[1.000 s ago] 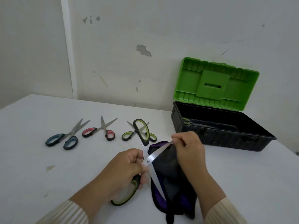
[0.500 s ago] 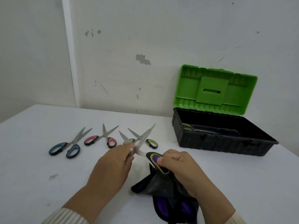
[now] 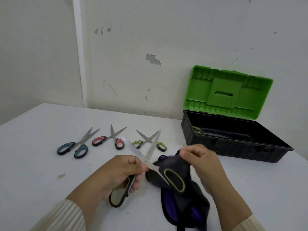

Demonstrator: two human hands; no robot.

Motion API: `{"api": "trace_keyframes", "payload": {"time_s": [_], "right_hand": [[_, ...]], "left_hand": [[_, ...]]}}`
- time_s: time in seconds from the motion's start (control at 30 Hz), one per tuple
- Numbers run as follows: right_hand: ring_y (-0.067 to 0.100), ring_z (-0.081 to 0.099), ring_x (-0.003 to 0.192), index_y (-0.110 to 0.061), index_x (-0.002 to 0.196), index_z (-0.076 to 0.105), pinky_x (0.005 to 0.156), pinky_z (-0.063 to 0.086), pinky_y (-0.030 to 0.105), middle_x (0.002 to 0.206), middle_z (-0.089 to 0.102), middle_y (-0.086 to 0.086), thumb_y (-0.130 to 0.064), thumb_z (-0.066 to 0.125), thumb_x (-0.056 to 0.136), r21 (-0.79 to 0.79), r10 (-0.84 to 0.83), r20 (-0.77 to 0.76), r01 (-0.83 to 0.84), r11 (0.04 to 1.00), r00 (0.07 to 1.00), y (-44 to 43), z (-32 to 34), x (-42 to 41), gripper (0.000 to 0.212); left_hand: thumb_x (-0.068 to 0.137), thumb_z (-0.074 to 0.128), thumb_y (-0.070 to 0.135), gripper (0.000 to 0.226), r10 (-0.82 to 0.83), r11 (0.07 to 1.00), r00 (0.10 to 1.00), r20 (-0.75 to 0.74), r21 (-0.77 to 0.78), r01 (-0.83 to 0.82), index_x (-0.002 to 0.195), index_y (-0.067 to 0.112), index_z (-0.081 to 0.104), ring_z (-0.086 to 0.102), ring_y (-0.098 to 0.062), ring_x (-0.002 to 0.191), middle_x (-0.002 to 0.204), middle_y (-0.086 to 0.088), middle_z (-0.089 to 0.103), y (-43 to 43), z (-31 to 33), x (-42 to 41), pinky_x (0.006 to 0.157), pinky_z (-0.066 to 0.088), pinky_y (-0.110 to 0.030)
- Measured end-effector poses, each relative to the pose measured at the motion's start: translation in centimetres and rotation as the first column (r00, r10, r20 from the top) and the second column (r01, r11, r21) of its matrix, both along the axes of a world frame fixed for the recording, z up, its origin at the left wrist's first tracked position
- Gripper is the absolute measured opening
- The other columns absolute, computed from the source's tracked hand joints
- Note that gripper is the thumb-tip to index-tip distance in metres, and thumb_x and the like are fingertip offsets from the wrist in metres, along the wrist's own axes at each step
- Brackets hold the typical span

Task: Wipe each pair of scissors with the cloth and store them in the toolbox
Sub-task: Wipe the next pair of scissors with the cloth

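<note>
My left hand (image 3: pixel 120 172) grips a large pair of black-and-green scissors (image 3: pixel 150 157) at the pivot, blades spread apart and pointing away from me. One handle loop sticks out below my fist, the other lies against the black-and-purple cloth (image 3: pixel 183 200). My right hand (image 3: pixel 201 162) pinches the cloth's upper edge beside the blades. Three more pairs lie in a row behind: teal-handled scissors (image 3: pixel 76 147), red-handled scissors (image 3: pixel 110 139) and small green-handled scissors (image 3: pixel 148 141). The black toolbox (image 3: pixel 233 147) stands at the right with its green lid (image 3: pixel 228 92) up.
A pair of scissors with green handles (image 3: pixel 198 130) lies inside the toolbox at its left end. The white table (image 3: pixel 33 164) meets a scuffed wall behind. A small stain (image 3: pixel 61 176) marks the table at the left.
The scissors have been turned blade-tips away from me and spread wider. My right hand let go of the handle and now pinches the cloth. The view has shifted slightly.
</note>
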State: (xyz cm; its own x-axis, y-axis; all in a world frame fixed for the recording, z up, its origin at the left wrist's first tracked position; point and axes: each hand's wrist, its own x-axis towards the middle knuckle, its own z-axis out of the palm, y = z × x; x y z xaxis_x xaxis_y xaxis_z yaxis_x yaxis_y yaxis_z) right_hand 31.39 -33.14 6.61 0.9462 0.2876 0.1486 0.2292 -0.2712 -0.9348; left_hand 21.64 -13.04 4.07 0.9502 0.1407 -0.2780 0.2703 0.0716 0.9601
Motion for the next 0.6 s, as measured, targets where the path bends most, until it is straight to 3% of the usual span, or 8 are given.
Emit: {"api": "trace_keyframes", "payload": {"time_s": [0.1,0.17,0.23,0.3,0.37,0.43,0.53,0.6], "right_hand": [[0.009,0.061,0.084,-0.029,0.083,0.066,0.073,0.048,0.016,0.095,0.062,-0.002,0.001,0.066,0.075,0.022,-0.106,0.279,0.104,0.994,0.955,0.1,0.2,-0.1,0.031],[0.003,0.059,0.083,-0.031,0.090,0.063,0.074,0.045,0.009,0.092,0.063,-0.010,-0.001,0.067,0.075,-0.062,0.021,0.434,0.006,0.998,0.900,1.1,0.3,-1.7,0.034],[0.002,0.057,0.088,-0.026,0.096,0.065,0.077,0.043,0.008,0.093,0.064,-0.011,-0.006,0.063,0.079,-0.325,0.279,0.463,-0.132,0.937,0.841,2.5,-0.3,-3.1,0.026],[0.008,0.056,0.095,-0.018,0.101,0.067,0.088,0.044,0.021,0.101,0.066,-0.002,-0.010,0.057,0.085,-0.542,0.428,0.419,-0.157,0.825,0.801,3.2,-1.2,-3.2,0.020],[0.012,0.058,0.097,-0.015,0.100,0.070,0.091,0.045,0.023,0.102,0.069,0.002,-0.011,0.058,0.084,-0.454,0.316,0.488,-0.073,0.888,0.813,3.2,-1.4,-2.2,0.020],[0.010,0.057,0.090,-0.015,0.095,0.072,0.083,0.043,0.016,0.096,0.069,0.003,-0.012,0.059,0.084,-0.366,0.234,0.558,-0.016,0.930,0.797,3.1,-1.6,-2.0,0.017],[0.013,0.057,0.084,-0.016,0.091,0.071,0.072,0.043,0.019,0.092,0.065,0.003,-0.013,0.056,0.086,-0.436,0.358,0.486,-0.134,0.890,0.798,3.5,-2.0,-3.2,0.016],[0.011,0.058,0.079,-0.014,0.084,0.072,0.069,0.043,0.013,0.085,0.064,0.001,-0.006,0.059,0.082,-0.407,0.300,0.535,-0.070,0.911,0.790,3.5,-1.8,-2.5,0.015]], "left_hand": [[0.084,0.068,0.017,0.017,-0.054,0.995,0.999,-0.010,0.083,0.054,0.075,0.004,0.063,0.048,-0.019,0.038,0.052,-0.008,0.057,-1.1,-0.1,0.0,0.042,0.041,-0.025],[0.085,0.067,0.019,0.020,-0.058,0.988,0.998,-0.003,0.146,0.058,0.070,0.007,0.061,0.046,-0.018,0.034,0.049,-0.008,0.056,-1.8,-0.4,0.2,0.042,0.040,-0.024],[0.085,0.067,0.020,0.022,-0.041,0.983,0.999,0.007,0.181,0.039,0.066,0.010,0.061,0.045,-0.018,0.033,0.050,-0.010,0.057,-2.2,-0.7,0.3,0.041,0.038,-0.024],[0.084,0.067,0.019,0.025,-0.023,0.980,0.999,0.025,0.197,0.017,0.062,0.010,0.060,0.044,-0.018,0.033,0.051,-0.012,0.055,-2.4,-0.8,0.3,0.040,0.036,-0.024],[0.085,0.067,0.018,0.029,-0.014,0.974,0.999,0.044,0.225,0.004,0.058,0.011,0.057,0.043,-0.016,0.032,0.048,-0.009,0.054,-2.5,-1.0,0.3,0.039,0.035,-0.022],[0.086,0.066,0.017,0.032,-0.010,0.971,0.998,0.056,0.239,-0.004,0.056,0.011,0.056,0.043,-0.015,0.031,0.046,-0.007,0.054,-2.7,-0.9,0.3,0.038,0.035,-0.021],[0.086,0.066,0.017,0.033,0.005,0.970,0.998,0.067,0.242,-0.021,0.055,0.011,0.055,0.043,-0.015,0.031,0.046,-0.007,0.054,-2.7,-0.7,0.2,0.037,0.035,-0.020],[0.086,0.065,0.018,0.031,0.001,0.958,0.996,0.085,0.285,-0.026,0.057,0.010,0.056,0.044,-0.015,0.032,0.045,-0.004,0.054,-2.7,-0.6,0.2,0.037,0.036,-0.020]]}}
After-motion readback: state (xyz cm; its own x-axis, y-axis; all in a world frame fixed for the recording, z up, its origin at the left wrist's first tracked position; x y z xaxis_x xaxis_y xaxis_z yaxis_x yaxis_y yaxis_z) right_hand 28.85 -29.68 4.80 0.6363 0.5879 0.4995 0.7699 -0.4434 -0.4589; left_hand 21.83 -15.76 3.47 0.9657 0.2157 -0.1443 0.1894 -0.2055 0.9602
